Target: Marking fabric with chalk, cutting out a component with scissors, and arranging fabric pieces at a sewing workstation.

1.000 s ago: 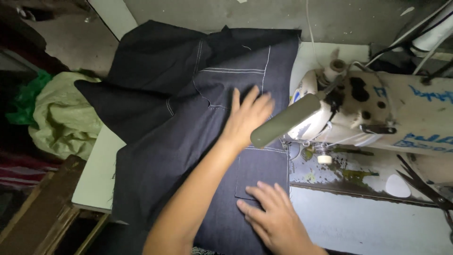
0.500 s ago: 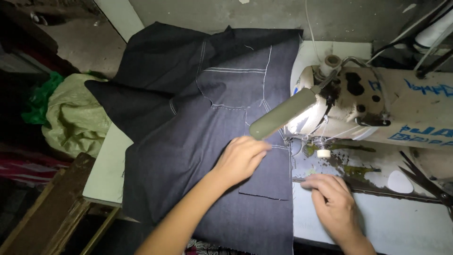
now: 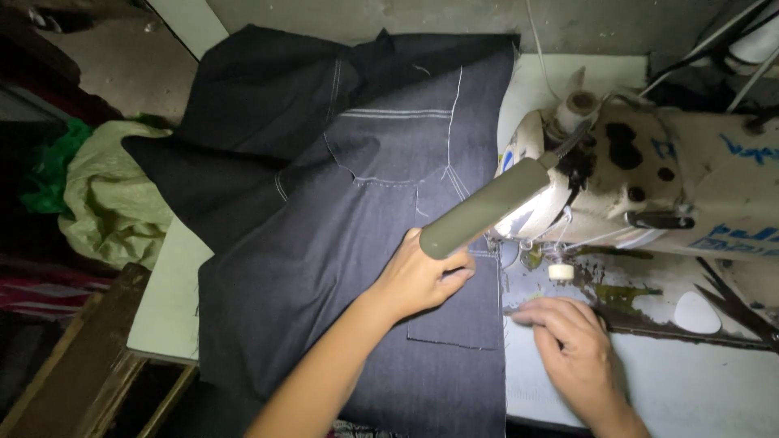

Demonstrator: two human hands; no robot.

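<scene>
A large piece of dark denim [image 3: 349, 227] with pale stitching lines lies spread over the sewing table [image 3: 166, 292]. My left hand [image 3: 422, 276] presses on the denim close to the needle area of a cream sewing machine [image 3: 649, 186], partly under its green lamp tube [image 3: 487, 207]. A smaller denim patch [image 3: 458, 320] lies under and just below that hand. My right hand [image 3: 572, 341] rests flat on the machine bed beside the cloth's right edge, fingers together, holding nothing that I can see.
Dark scissors [image 3: 742, 312] and a pale oval chalk piece [image 3: 696, 312] lie on the bed at the right. A yellow-green cloth bundle [image 3: 114, 195] sits off the table's left side, above a wooden frame [image 3: 77, 365]. Cables run at the upper right.
My left hand pulled back from the upper denim to the needle area. My right hand left the lower cloth and moved right onto the machine bed.
</scene>
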